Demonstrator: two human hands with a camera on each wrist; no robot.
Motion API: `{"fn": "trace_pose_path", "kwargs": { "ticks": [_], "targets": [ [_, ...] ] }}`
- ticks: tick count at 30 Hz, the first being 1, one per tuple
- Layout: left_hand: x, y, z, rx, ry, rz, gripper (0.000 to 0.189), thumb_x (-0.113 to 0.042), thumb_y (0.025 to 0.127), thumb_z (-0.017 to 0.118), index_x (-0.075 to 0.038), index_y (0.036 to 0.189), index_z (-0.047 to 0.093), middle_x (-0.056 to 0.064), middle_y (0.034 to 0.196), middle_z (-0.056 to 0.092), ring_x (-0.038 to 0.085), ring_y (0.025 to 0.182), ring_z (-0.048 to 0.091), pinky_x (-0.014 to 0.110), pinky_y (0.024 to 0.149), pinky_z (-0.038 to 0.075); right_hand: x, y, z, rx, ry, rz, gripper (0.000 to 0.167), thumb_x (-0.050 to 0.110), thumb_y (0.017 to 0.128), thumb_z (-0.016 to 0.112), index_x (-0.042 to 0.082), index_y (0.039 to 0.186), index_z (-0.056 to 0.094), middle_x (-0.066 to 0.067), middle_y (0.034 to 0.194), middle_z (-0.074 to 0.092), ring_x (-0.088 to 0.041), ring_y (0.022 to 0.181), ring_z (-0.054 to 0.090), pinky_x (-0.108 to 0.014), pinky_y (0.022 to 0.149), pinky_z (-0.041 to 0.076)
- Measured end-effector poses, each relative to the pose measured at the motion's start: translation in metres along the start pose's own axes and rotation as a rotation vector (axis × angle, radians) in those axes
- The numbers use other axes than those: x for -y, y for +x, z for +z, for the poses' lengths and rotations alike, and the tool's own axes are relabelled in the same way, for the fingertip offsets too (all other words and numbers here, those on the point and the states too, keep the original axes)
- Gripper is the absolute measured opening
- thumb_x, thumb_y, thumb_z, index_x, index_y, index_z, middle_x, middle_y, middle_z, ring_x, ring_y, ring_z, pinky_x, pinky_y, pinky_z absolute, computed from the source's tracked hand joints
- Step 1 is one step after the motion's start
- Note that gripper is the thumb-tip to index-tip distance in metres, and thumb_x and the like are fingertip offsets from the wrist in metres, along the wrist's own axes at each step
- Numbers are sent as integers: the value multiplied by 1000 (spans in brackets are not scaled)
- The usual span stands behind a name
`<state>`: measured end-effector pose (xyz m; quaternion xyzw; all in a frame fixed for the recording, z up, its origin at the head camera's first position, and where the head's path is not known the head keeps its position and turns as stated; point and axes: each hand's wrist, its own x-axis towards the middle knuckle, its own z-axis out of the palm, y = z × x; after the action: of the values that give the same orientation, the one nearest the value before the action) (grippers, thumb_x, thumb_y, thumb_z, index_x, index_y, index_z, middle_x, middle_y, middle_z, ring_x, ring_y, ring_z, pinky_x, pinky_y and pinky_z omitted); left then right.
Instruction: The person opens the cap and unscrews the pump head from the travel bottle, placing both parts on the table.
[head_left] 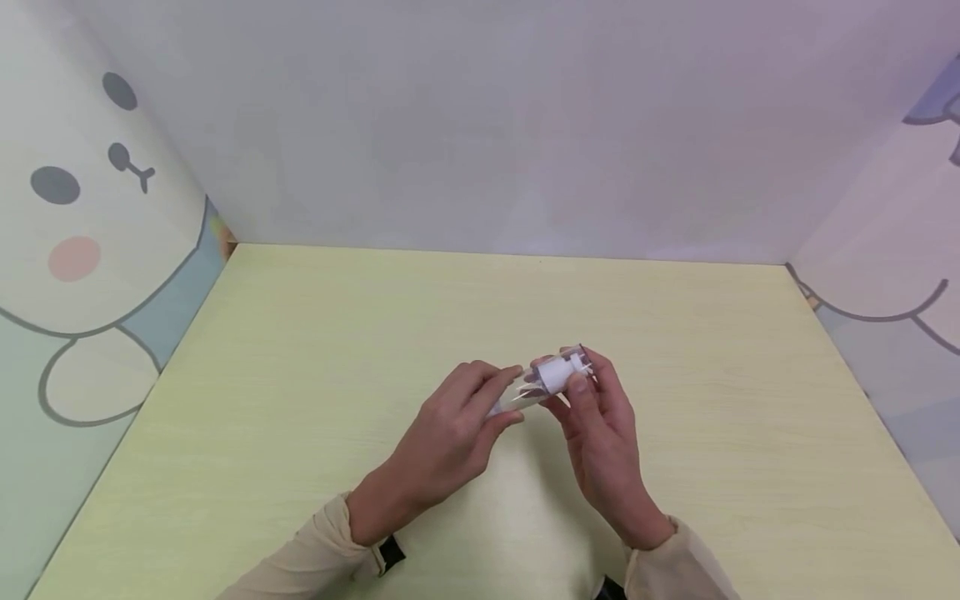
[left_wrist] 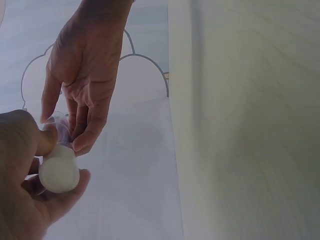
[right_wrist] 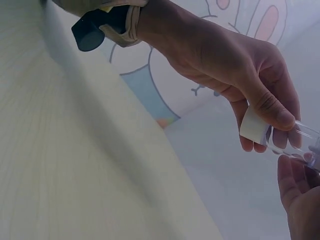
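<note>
A small, slim clear bottle with a white pump-like top [head_left: 555, 374] is held tilted above the table between both hands. Clear plastic surrounds the white top like a cap. My left hand [head_left: 450, 429] grips the lower end between thumb and fingers; in the left wrist view the bottle's round white base [left_wrist: 59, 174] faces the camera. My right hand [head_left: 603, 446] holds the upper end, its thumb against the white part. In the right wrist view, the clear section [right_wrist: 285, 142] spans the gap between the hands, and fingers partly hide both ends.
A pale wood-look table [head_left: 337, 317] lies beneath the hands. Behind it stands a plain whitish wall [head_left: 480, 125], with cartoon-printed panels [head_left: 82, 275] along the sides. Black devices [head_left: 392, 552] sit at the beige sleeve cuffs.
</note>
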<state>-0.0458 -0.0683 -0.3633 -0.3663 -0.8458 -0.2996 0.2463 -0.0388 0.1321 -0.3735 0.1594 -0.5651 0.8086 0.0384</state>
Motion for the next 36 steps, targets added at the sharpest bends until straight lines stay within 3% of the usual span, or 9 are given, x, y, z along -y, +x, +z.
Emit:
{"fn": "trace_pose_path", "kwargs": {
  "ticks": [8, 13, 16, 27, 36],
  "targets": [
    [0, 0, -1, -5, -17, -8, 45, -16, 90, 83, 1, 129, 67, 7, 111, 66, 16, 96, 61, 21, 76, 57, 3, -1, 2, -23, -22, 55, 31, 9, 113, 39, -5, 141, 39, -3, 127, 67, -13, 116, 68, -33, 105, 58],
    [2, 1, -3, -8, -52, -31, 44, -15, 91, 82, -1, 130, 67, 7, 113, 67, 16, 98, 62, 22, 77, 57, 6, 1, -3, -10, -36, 59, 28, 1, 110, 44, 5, 137, 48, -6, 130, 66, -16, 117, 68, -34, 102, 60],
    [3, 1, -4, -2, -60, -47, 43, -14, 91, 81, -2, 130, 66, 7, 116, 67, 17, 101, 63, 24, 79, 59, 8, 3, -6, -16, -70, 58, 29, -4, 107, 47, 5, 134, 52, -7, 132, 63, -14, 117, 66, -32, 101, 60],
    [3, 2, -5, 80, -100, -146, 41, -15, 94, 78, -6, 131, 62, 4, 120, 66, 15, 102, 65, 25, 81, 61, 7, 6, -10, -22, -155, -31, 47, -14, 98, 58, 2, 139, 42, -5, 126, 63, -17, 116, 64, -21, 95, 58],
    [4, 1, -2, 117, -103, -157, 48, -15, 94, 78, -6, 137, 59, 5, 117, 66, 13, 96, 66, 24, 77, 61, 6, 10, -11, 27, -147, -218, 46, -23, 91, 59, -13, 133, 40, -13, 125, 65, -22, 117, 66, -24, 97, 59]
  ]
}}
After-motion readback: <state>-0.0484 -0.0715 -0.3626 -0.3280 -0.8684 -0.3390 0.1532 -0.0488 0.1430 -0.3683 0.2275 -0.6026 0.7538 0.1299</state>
